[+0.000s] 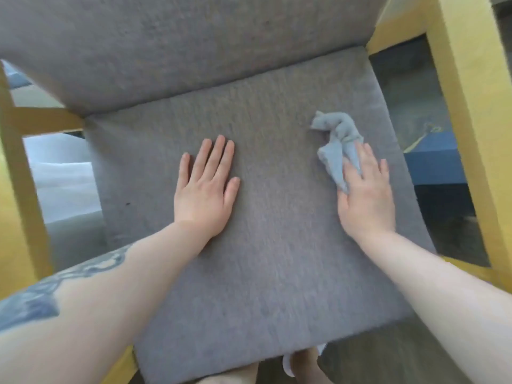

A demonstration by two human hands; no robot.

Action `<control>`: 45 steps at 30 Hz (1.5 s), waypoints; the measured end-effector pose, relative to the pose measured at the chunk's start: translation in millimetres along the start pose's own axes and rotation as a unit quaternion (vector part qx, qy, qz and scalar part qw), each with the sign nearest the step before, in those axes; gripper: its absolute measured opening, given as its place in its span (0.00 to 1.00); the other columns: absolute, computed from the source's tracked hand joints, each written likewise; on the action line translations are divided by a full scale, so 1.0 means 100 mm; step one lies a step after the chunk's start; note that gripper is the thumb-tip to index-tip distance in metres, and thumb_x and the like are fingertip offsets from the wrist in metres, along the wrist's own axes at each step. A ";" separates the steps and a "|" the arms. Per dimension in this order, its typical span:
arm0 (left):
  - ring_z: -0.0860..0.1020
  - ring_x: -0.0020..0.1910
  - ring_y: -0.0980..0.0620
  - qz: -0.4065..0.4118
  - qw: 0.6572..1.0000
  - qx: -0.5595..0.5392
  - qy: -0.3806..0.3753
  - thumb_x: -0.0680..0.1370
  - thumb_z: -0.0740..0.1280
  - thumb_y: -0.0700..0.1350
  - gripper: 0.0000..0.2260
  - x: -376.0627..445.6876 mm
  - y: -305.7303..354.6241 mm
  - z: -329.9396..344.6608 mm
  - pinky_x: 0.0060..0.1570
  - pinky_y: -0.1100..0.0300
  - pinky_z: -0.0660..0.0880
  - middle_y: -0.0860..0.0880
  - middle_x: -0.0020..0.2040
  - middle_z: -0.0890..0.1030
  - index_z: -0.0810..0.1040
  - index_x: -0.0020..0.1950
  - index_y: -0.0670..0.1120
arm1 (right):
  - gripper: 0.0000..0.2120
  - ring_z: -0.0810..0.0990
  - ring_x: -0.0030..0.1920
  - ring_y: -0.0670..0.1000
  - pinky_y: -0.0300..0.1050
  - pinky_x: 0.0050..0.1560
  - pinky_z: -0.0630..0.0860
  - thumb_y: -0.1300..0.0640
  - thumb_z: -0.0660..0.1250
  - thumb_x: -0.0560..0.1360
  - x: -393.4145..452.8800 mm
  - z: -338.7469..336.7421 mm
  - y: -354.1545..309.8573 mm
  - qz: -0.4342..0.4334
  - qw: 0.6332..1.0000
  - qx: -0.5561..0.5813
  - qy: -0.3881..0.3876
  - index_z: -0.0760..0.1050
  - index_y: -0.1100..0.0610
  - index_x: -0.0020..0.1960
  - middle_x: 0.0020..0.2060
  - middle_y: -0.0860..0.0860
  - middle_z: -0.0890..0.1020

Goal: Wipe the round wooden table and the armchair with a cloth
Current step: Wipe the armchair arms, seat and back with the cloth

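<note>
The grey seat cushion (263, 245) lies broad and bare across its near half and in the strip between the left hand (206, 187) and the right hand (365, 195), so a hand can sweep there freely. The left hand lies flat on the middle of the seat. At the right, the crumpled cloth (336, 145) sits under the right hand's fingers. At the far side the backrest (180, 51) rises and closes off the seat. Yellow wooden frame (476, 106) bounds the seat on the left and right, with open gaps between rails and cushion.
</note>
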State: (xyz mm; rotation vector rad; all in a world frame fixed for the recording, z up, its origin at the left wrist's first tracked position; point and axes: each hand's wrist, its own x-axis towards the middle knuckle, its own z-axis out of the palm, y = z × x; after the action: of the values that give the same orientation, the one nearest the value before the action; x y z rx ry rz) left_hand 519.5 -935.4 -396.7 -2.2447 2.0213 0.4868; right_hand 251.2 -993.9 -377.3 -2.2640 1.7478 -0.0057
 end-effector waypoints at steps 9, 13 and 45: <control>0.44 0.78 0.53 -0.084 0.996 -0.028 0.014 0.81 0.45 0.56 0.27 -0.04 -0.13 0.02 0.75 0.50 0.39 0.52 0.79 0.49 0.48 0.79 0.49 | 0.27 0.61 0.74 0.56 0.52 0.74 0.53 0.58 0.52 0.73 0.82 0.33 -1.18 -0.268 0.959 0.043 -0.078 0.67 0.55 0.72 0.73 0.56 0.65; 0.41 0.78 0.49 -0.331 0.939 -0.066 0.059 0.81 0.45 0.55 0.28 0.04 -0.22 0.01 0.75 0.47 0.39 0.50 0.80 0.43 0.41 0.79 0.48 | 0.26 0.60 0.74 0.59 0.55 0.74 0.51 0.63 0.60 0.74 1.21 0.25 -0.94 -0.034 0.999 0.025 0.026 0.66 0.56 0.72 0.73 0.57 0.64; 0.49 0.78 0.53 -0.076 0.978 -0.196 -0.004 0.83 0.52 0.44 0.24 0.91 0.98 -1.66 0.74 0.59 0.46 0.51 0.79 0.52 0.53 0.79 0.47 | 0.27 0.67 0.69 0.52 0.41 0.59 0.67 0.67 0.55 0.75 1.29 -1.40 -0.91 -0.021 0.966 0.213 -0.142 0.70 0.46 0.69 0.72 0.45 0.66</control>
State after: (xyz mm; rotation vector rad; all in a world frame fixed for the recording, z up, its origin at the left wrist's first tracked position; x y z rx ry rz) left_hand 460.0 -1079.8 -250.8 -2.5797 1.8608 0.9486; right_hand 347.9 -1125.8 -244.1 -1.8836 1.3937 -0.0557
